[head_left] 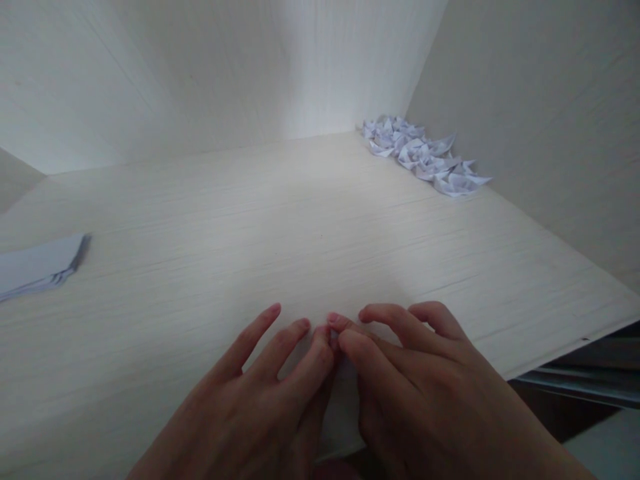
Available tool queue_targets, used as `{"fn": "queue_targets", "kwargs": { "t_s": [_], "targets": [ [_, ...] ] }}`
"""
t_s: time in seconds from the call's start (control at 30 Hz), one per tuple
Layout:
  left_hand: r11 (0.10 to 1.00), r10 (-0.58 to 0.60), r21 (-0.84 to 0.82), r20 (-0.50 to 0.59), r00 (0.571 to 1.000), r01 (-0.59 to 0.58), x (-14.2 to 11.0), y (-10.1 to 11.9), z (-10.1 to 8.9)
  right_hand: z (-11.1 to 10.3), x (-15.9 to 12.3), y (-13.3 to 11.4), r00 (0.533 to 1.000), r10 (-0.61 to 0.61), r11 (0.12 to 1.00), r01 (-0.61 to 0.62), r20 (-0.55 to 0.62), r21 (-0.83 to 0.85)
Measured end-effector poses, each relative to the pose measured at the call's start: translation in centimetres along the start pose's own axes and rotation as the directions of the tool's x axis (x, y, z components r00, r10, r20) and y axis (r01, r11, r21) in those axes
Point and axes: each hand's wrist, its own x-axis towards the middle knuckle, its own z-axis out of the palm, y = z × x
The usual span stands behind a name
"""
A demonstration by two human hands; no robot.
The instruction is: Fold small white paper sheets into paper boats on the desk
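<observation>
My left hand [260, 393] and my right hand [420, 380] lie side by side on the pale wooden desk [300, 220], near its front edge. Between and under them is a white sheet of paper [345, 407], mostly hidden by the fingers. The left fingers are stretched forward and press down on it. The right fingers are curled, their tips meeting the left fingertips over the paper's middle.
A pile of several small folded white paper shapes [425, 157] lies at the back right against the wall. A stack of flat white sheets [40, 263] sits at the left edge. Walls enclose the desk at the back and right; its right edge drops off.
</observation>
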Motion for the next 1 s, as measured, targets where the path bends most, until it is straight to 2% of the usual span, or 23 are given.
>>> {"fn": "queue_targets", "kwargs": {
  "t_s": [0.47,0.77,0.87,1.0],
  "targets": [
    [0.997,-0.072,-0.011,-0.046,0.996,0.072,-0.2,0.4,0.6,0.5,-1.6,0.2,0.999,-0.031,0.997,0.028,-0.036,-0.065],
    [0.999,-0.054,0.005,-0.048,0.997,0.054,-1.4,0.2,1.4,0.7,-4.1,1.1,0.998,-0.056,0.997,0.054,-0.034,-0.059],
    [0.998,-0.055,0.001,-0.041,0.998,0.055,-1.5,0.2,1.4,0.8,-4.8,1.3,0.996,-0.064,0.996,0.060,-0.068,-0.061],
    [0.998,-0.045,-0.036,-0.110,0.993,0.042,-0.6,0.1,1.0,1.1,-5.0,1.1,0.997,-0.037,0.998,0.034,-0.062,-0.053]
  ]
}}
